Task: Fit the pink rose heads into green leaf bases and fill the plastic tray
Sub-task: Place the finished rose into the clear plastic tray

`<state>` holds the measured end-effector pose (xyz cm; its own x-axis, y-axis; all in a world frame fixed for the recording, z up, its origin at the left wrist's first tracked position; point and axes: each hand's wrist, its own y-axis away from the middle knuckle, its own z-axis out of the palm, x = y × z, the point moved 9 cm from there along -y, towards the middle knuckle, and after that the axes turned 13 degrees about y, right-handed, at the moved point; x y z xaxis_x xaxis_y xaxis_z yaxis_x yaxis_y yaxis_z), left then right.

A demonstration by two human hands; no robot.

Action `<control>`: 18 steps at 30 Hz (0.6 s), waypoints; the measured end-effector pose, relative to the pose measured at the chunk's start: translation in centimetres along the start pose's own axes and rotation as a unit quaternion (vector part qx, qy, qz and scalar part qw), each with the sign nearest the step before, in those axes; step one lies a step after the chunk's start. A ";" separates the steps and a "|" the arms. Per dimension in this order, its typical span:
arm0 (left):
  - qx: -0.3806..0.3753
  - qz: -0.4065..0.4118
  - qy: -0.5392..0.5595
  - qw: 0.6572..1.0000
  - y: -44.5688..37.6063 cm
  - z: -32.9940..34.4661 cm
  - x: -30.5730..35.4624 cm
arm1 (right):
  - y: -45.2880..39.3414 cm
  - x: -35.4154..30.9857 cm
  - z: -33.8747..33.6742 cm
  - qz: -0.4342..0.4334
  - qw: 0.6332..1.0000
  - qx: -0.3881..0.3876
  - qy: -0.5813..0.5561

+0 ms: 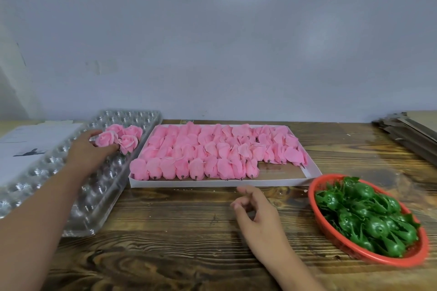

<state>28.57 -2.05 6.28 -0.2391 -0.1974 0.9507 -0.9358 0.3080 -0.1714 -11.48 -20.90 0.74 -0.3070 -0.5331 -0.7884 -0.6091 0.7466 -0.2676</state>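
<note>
On the wooden table (189, 231), a clear plastic tray (99, 186) at the left edge holds four finished pink roses (128, 143) clustered at its far end. The left hand (87, 152) reaches in, fingers curled round the nearest rose (105, 139). A white cardboard box (222, 183) at the table's middle holds rows of loose pink rose heads (212, 151), too many to count. A red basket (340, 238) near the right edge is heaped with green leaf bases (369, 217). The right hand (257, 210) hovers before the box, fingers loosely bent, holding nothing.
</note>
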 end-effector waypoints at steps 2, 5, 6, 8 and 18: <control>-0.006 0.003 -0.001 1.000 -0.1 0.0 0.0 | 0.0 -0.1 0.0 0.000 1.000 -0.007 0.002; 0.002 0.013 -0.022 1.000 -0.1 -0.4 0.1 | 0.1 -0.3 -0.1 0.000 1.000 -0.008 0.002; 0.005 0.015 -0.029 0.999 -0.1 -0.4 0.2 | 0.1 -0.3 -0.1 0.000 1.000 -0.008 0.002; 0.004 0.016 -0.049 0.999 0.0 -0.4 0.2 | 0.1 -0.3 -0.1 0.001 1.000 -0.009 0.003; -0.032 0.009 -0.086 0.996 0.6 0.6 0.8 | 0.1 -0.3 0.0 0.002 1.000 -0.007 0.001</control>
<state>27.61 -2.57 6.81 -0.3010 -0.3468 0.8883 -0.9144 0.3694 -0.1656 -11.42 -20.69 0.97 -0.3113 -0.5308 -0.7883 -0.6175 0.7435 -0.2568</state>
